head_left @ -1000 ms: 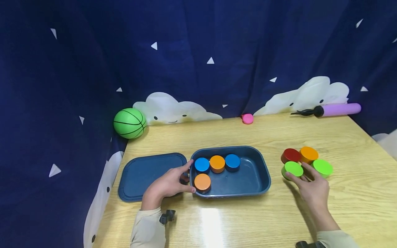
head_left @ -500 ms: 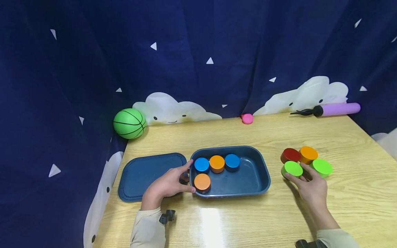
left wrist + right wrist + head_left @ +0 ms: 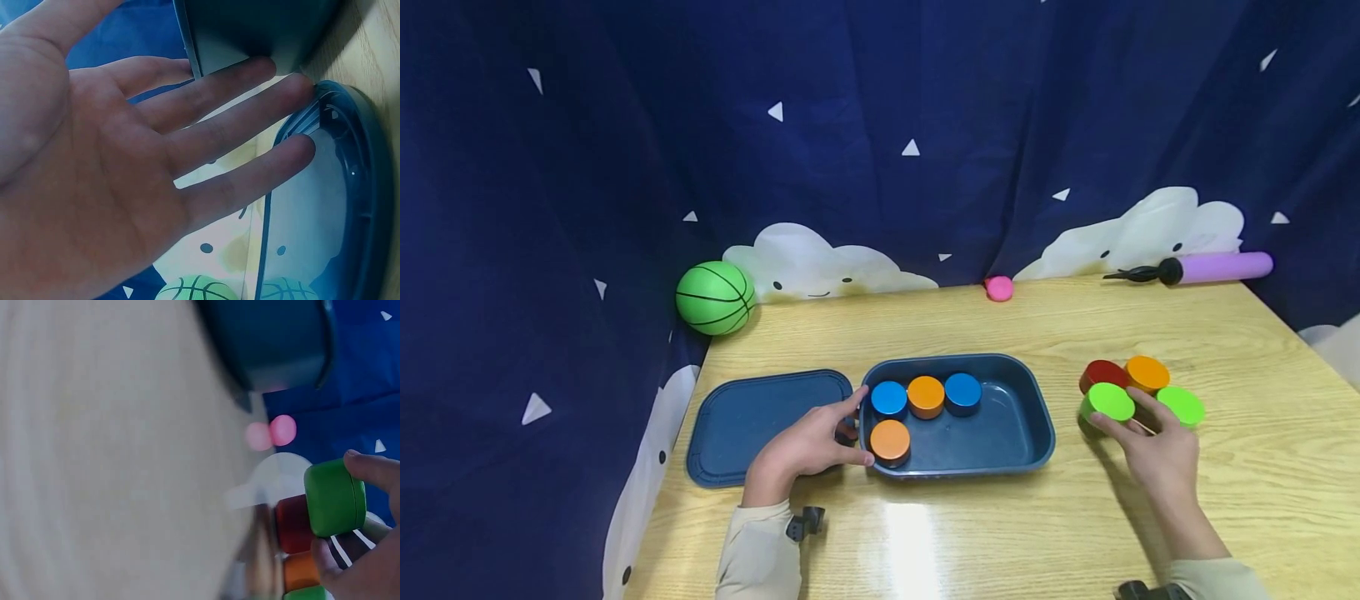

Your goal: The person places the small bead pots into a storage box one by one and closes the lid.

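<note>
In the head view my left hand (image 3: 808,443) rests at the left end of a dark blue tray (image 3: 1037,400), with index finger and thumb at its rim. In the left wrist view its other fingers (image 3: 231,144) are straight, above a dark blue lid (image 3: 369,206). My right hand (image 3: 1161,458) pinches a small round green container (image 3: 331,499) between thumb and fingers, seemingly just off the table. Close around it stand a red round container (image 3: 1103,377), an orange one (image 3: 1147,374) and a second green one (image 3: 1182,407).
Inside the tray sit two blue containers (image 3: 889,401), an orange one (image 3: 926,397) and a lighter orange one (image 3: 890,442). At the back are a green ball (image 3: 715,297), a pink round object (image 3: 999,288) and a purple hand pump (image 3: 1221,267). A dark blue curtain (image 3: 850,125) hangs behind.
The green container in my right hand has risen slightly, and the hand has shifted a little with it. My left hand and the tray stay where they were.
</note>
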Action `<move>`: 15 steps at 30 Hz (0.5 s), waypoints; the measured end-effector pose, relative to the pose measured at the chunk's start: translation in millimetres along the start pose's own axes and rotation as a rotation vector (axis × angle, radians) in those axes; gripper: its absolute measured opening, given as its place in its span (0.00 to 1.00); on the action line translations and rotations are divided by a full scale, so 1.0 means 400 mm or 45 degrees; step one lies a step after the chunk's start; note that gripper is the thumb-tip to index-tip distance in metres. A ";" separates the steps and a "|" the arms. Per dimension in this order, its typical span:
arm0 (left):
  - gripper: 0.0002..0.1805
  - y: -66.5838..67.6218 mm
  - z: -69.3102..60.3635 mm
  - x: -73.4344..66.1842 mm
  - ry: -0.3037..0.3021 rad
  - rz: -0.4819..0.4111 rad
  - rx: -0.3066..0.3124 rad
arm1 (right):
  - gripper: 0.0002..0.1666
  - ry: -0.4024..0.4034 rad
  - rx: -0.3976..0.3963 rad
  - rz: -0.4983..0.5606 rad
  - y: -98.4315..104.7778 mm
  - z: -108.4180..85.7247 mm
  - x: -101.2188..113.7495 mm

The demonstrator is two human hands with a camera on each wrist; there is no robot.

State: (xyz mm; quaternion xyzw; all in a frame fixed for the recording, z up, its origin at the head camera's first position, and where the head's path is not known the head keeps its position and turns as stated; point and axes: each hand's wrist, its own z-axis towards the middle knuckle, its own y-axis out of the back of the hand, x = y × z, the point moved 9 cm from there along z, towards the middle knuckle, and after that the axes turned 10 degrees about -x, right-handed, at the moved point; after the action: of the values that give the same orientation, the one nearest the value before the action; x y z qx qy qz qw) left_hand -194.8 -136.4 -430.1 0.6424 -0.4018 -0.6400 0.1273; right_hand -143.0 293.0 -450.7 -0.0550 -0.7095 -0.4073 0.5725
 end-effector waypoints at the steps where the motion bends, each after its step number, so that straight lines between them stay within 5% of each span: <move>1: 0.55 0.000 0.000 0.000 0.001 0.000 0.000 | 0.47 0.014 -0.008 0.018 0.003 -0.001 0.010; 15: 0.55 0.000 0.000 0.003 0.014 -0.005 0.000 | 0.45 0.177 -0.039 0.113 0.030 -0.026 0.123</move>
State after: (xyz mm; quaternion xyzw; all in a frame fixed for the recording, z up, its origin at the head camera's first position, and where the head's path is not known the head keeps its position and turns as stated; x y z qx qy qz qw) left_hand -195.0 -137.3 -431.0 0.6467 -0.3998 -0.6369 0.1282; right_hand -145.1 275.1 -402.3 -0.0667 -0.6585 -0.3952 0.6370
